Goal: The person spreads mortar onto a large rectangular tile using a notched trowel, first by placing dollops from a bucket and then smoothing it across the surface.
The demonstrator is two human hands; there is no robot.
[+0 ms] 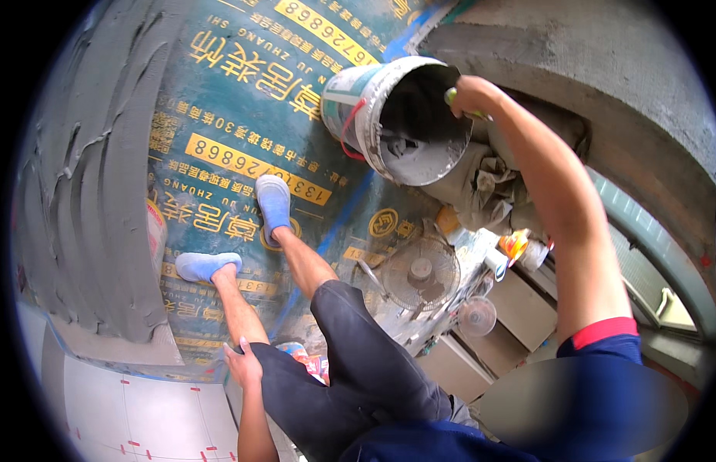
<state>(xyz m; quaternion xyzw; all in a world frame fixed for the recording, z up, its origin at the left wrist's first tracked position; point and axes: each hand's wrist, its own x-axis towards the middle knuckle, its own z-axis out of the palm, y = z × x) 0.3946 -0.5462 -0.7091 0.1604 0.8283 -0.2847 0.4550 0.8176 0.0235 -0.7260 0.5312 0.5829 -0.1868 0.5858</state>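
Observation:
My right hand (pixel 475 97) reaches out to the rim of a white bucket (pixel 350 104). It is closed around a tool with a green handle (pixel 450 96); the working end of the tool is hidden. The bucket's mouth faces me, and wet grey mortar (pixel 419 154) coats its inside and lies in the bottom. A red carrying handle (pixel 350 131) hangs on its side. My left hand (pixel 242 365) is by my left knee, fingers apart, with nothing in it.
Wet, ridged grey mortar covers the wall (pixel 104 154) at left. Printed green sheeting (pixel 242 177) lies under my feet. Crumpled sacks (pixel 481 185) sit beside the bucket. A round fan (pixel 423 273), a clear plastic lid (pixel 477 316) and large tiles (pixel 519 308) are nearer on the right.

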